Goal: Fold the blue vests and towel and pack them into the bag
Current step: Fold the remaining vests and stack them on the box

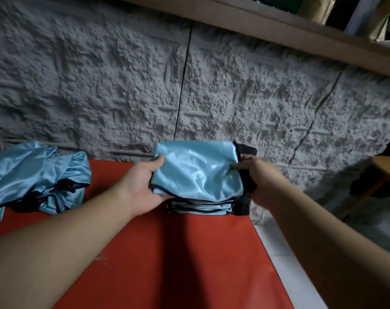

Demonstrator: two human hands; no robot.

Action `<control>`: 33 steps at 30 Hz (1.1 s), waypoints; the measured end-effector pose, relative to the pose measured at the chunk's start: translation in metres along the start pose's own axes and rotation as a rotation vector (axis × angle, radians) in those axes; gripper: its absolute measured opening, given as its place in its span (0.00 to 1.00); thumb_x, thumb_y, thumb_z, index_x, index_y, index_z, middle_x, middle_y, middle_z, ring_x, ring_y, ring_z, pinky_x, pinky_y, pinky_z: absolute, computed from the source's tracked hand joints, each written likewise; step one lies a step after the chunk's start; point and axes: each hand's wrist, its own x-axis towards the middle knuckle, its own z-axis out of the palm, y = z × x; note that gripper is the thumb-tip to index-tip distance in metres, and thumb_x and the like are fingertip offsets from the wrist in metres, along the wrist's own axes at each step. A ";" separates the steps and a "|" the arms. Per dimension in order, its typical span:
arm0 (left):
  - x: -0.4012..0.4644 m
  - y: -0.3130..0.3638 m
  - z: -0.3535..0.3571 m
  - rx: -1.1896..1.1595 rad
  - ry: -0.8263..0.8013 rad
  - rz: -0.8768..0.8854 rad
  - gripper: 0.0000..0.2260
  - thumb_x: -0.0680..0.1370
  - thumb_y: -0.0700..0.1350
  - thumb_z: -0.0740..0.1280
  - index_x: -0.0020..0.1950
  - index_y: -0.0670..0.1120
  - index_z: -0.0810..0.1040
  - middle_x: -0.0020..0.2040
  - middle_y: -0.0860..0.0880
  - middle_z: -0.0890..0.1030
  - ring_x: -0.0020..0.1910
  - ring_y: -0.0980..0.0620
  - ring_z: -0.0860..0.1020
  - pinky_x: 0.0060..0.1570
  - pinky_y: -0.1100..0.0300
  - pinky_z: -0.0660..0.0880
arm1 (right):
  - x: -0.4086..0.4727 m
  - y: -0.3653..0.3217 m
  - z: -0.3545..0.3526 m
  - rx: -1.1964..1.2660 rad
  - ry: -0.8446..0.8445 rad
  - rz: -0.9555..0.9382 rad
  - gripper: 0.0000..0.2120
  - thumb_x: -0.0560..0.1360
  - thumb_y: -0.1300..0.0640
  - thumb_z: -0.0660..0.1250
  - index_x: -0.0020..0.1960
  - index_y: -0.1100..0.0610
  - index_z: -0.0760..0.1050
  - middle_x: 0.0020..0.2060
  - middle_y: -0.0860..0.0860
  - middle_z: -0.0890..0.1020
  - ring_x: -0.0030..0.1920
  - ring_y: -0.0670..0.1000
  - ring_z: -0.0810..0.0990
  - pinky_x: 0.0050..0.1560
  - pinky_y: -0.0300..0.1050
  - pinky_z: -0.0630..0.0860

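Observation:
A folded, shiny light-blue vest (pixel 196 170) is held above a stack of folded blue vests (pixel 198 207) at the far right corner of the red table (pixel 171 253). My left hand (pixel 145 184) grips the vest's left edge, thumb on top and fingers underneath. My right hand (pixel 256 175) grips its right edge, beside a black bag (pixel 245 175) that stands against the wall. A heap of unfolded blue vests (pixel 35 172) lies at the far left of the table. No towel can be made out.
A rough grey textured wall (pixel 189 85) runs directly behind the table. To the right of the table is a white floor strip (pixel 290 264) and a round wooden stool (pixel 386 168). A wooden ledge (pixel 279 25) crosses the top.

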 end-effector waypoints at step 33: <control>0.083 -0.001 -0.097 1.168 0.661 0.808 0.04 0.77 0.39 0.66 0.48 0.48 0.75 0.44 0.49 0.79 0.45 0.47 0.78 0.45 0.60 0.70 | 0.072 0.081 0.068 -1.569 -0.099 -0.501 0.25 0.81 0.37 0.50 0.75 0.47 0.62 0.72 0.56 0.69 0.73 0.60 0.66 0.72 0.59 0.64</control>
